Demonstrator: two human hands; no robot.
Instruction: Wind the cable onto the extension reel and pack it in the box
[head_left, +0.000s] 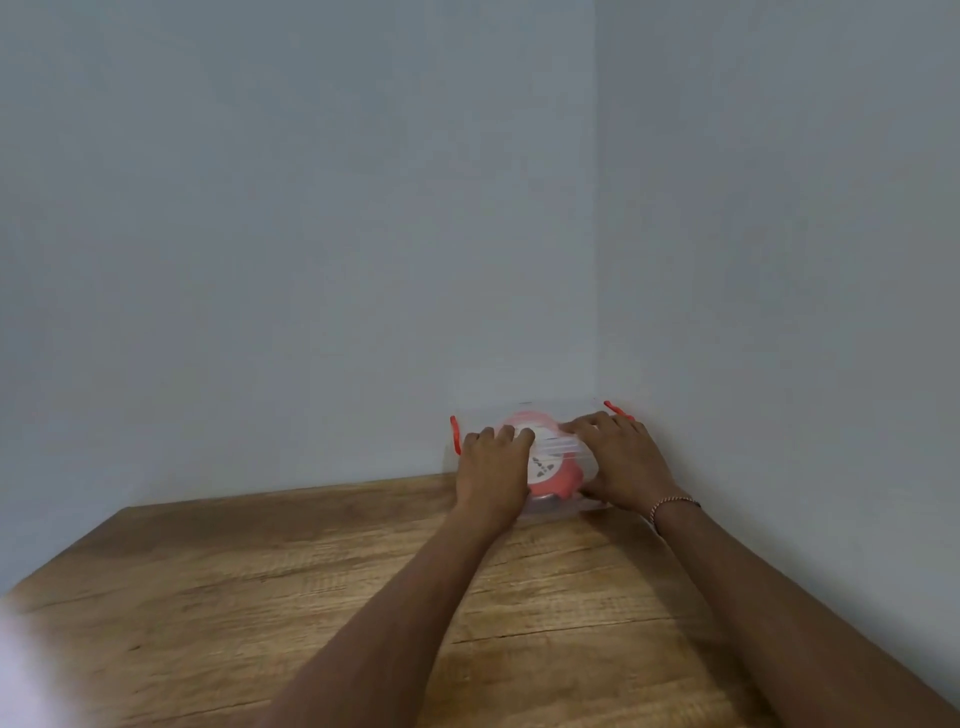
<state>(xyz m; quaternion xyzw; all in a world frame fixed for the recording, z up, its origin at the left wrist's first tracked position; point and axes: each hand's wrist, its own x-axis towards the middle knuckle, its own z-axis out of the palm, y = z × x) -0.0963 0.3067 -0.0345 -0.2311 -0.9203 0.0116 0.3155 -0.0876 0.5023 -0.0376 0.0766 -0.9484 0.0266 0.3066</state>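
A clear plastic box (540, 410) with red side latches stands at the far right corner of the wooden table, against the two walls. Its clear lid lies on top. Through the plastic I see the red and white extension reel (549, 475) inside. My left hand (492, 467) rests palm down on the left part of the lid and front wall. My right hand (618, 460) presses on the right part of the lid, fingers spread. The cable itself is not visible.
The wooden table (322, 587) stretches toward me under both forearms. Grey walls meet in a corner just behind the box. A bracelet (672, 503) is on my right wrist. A blurred pale shape (23, 670) sits at the lower left edge.
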